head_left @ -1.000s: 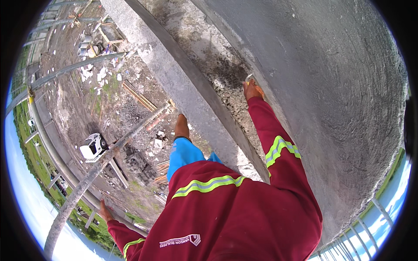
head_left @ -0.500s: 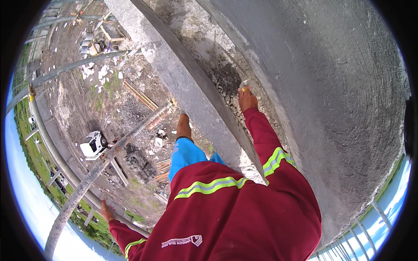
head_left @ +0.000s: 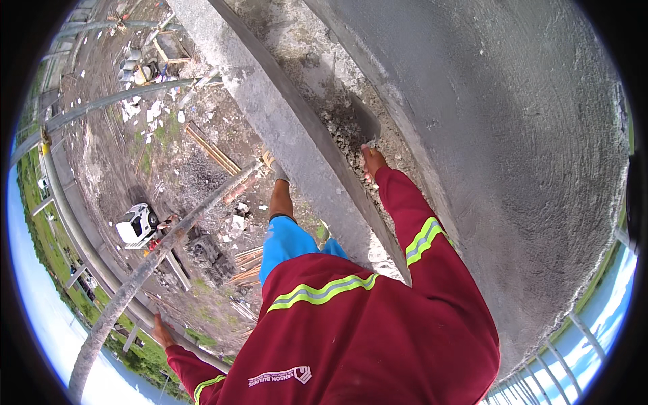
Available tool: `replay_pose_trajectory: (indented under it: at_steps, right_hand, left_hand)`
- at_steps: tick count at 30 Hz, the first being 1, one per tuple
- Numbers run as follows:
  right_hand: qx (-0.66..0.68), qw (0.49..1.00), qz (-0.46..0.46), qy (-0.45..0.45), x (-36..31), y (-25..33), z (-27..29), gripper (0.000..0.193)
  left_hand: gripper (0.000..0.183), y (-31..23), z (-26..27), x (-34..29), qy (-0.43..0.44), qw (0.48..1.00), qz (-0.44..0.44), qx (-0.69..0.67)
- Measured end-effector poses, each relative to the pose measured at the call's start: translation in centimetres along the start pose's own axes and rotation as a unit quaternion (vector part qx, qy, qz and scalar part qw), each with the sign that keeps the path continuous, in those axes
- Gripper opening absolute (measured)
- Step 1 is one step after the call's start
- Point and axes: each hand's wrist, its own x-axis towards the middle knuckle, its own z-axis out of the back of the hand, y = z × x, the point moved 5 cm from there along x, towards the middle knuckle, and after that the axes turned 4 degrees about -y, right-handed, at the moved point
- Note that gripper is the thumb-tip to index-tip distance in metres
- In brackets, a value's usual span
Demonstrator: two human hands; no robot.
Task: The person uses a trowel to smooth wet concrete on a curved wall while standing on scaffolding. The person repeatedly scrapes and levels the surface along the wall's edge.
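Note:
Low in the concrete trough [head_left: 297, 57], my right hand [head_left: 373, 160] is closed around the handle of a trowel. Its grey blade [head_left: 365, 119] lies against the loose mortar and rubble [head_left: 343, 128] at the bottom. The smooth grey plastered wall [head_left: 486, 135] curves up to the right of that hand. At lower left, my left hand [head_left: 162, 331] grips a metal scaffold pipe [head_left: 145, 312], with part of its fingers hidden behind it.
A concrete ledge [head_left: 270, 94] runs between the trough and a long drop. My leg in blue trousers [head_left: 289, 244] stands outside it, beside a slanting pipe [head_left: 179, 236]. Far below are a white truck [head_left: 137, 226], planks [head_left: 212, 148] and debris.
My right hand has shifted slightly left and nearer to me, and the trowel blade now shows flat in the trough. My left hand stays on the pipe.

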Motion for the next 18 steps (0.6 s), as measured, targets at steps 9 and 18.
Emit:
replay_pose_trajectory:
  at_steps: [9,18]
  right_hand:
    - [-0.158,0.944,0.184,-0.222,0.0,0.7,4.3,0.059]
    - [-0.208,0.970,0.101,-0.075,-4.0,-2.3,2.9,0.059]
  left_hand:
    - [0.052,2.2,1.0,1.6,-0.014,0.999,-0.020,0.020]
    - [0.054,2.6,1.0,2.9,-0.011,0.999,-0.018,0.039]
